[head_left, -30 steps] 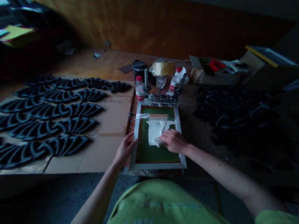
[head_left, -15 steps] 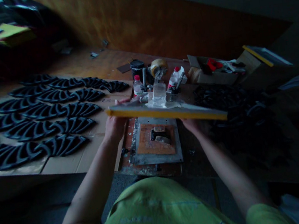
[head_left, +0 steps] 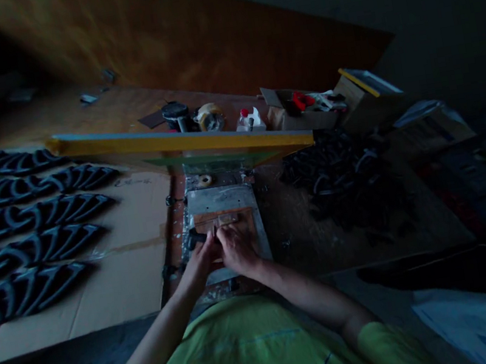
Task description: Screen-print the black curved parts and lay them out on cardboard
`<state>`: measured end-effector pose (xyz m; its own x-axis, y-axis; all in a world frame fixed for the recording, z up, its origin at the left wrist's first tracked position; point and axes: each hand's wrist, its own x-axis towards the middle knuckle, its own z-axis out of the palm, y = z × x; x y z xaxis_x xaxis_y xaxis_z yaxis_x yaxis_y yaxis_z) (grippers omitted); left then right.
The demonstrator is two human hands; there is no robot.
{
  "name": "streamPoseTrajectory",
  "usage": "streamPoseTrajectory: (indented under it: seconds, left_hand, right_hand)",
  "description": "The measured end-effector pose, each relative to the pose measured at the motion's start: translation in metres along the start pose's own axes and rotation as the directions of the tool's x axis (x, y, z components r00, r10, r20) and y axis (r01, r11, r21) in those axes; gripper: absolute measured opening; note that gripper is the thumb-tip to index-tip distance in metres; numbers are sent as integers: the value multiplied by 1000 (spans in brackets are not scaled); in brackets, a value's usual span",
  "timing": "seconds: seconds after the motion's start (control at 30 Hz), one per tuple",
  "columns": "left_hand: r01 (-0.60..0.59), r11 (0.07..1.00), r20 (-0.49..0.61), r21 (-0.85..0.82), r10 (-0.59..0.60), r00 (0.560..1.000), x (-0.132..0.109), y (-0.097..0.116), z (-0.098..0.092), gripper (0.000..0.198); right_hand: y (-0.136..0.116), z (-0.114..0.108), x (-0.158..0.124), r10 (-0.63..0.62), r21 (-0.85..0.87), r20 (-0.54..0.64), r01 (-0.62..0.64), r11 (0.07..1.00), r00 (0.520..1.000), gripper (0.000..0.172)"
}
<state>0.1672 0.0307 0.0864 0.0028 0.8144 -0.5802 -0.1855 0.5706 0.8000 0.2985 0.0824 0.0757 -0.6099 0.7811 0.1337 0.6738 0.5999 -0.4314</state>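
My left hand and my right hand meet fingertip to fingertip over a brown board on a grey metal plate. Closed around a small black plastic piece, the left hand's fingers hide part of it. The right hand's fingers are bent and pressed together beside it; what they grip is hidden. A small pale block lies on the board just beyond the fingers. Behind the plate, a yellow-edged screen frame stands raised, touched by neither hand.
Rows of black leaf-shaped pieces lie on cardboard at left. Black parts are heaped at right. Behind the frame stand a black tub, a tape roll, a red-capped bottle and a cardboard box.
Both hands have let go of the screen frame, now tilted up higher, and have come down together to the brown board. The black piece there has been taken hold of. The view has shifted right.
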Motion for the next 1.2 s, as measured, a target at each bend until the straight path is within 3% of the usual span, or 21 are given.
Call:
streamPoseTrajectory:
  seconds: [0.07, 0.1, 0.13, 0.2, 0.3, 0.4, 0.5, 0.63, 0.7, 0.77, 0.87, 0.97, 1.1, 1.2]
  left_hand:
    - [-67, 993, -130, 95, 79, 988, 8, -2, -9, 54]
    - [-89, 975, -181, 203, 127, 975, 10, 1, -16, 51]
    - [-102, 935, -209, 339, 181, 961, 10, 7, -23, 48]
    - [-100, 780, -221, 618, 295, 930, 3, 18, -33, 41]
    - [17, 487, -244, 873, 406, 881, -14, 31, -33, 34]
    - [107, 323, -253, 940, 453, 855, -25, 34, -22, 39]
    - [128, 279, -251, 952, 463, 850, -30, 32, -16, 40]
    - [124, 290, -259, 949, 489, 833, -28, 28, -22, 39]
    - [135, 317, -285, 939, 493, 822, -20, 24, -34, 39]
    - [197, 354, -356, 914, 472, 807, -8, 16, -55, 41]
    - [346, 406, -501, 846, 379, 778, 15, -2, -96, 47]
    - [463, 435, -602, 772, 269, 752, 35, -21, -132, 52]
    - [452, 451, -595, 770, 252, 763, 41, -29, -154, 59]
    - [420, 458, -577, 783, 286, 765, 39, -15, -157, 65]
  right_hand:
    - [16, -4, -8, -145, 77, 26, 143, 987, 989, 12]
    - [34, -11, -13, -148, 81, 30, 145, 986, 989, 14]
    - [58, -21, -20, -101, 55, 27, 99, 994, 995, 18]
    - [120, -45, -38, 116, -138, 18, -112, 984, 993, 34]
    - [219, -75, -74, 435, -499, 35, -362, 788, 900, 40]
    - [288, -85, -113, 542, -682, 95, -342, 647, 835, 41]
    - [312, -82, -136, 523, -727, 147, -266, 633, 840, 42]
    - [294, -73, -116, 543, -634, 113, -360, 685, 832, 31]
    - [267, -66, -92, 561, -476, 85, -461, 749, 823, 32]
    - [230, -57, -67, 511, -231, 35, -490, 841, 859, 37]
    - [165, -40, -36, 258, 104, -102, -248, 963, 961, 34]
    - [109, -18, -13, 58, 214, -130, -29, 976, 990, 32]
    - [71, 6, 6, -92, 99, -40, 95, 990, 995, 29]
    - [62, 11, 13, -119, -49, 25, 120, 992, 993, 30]
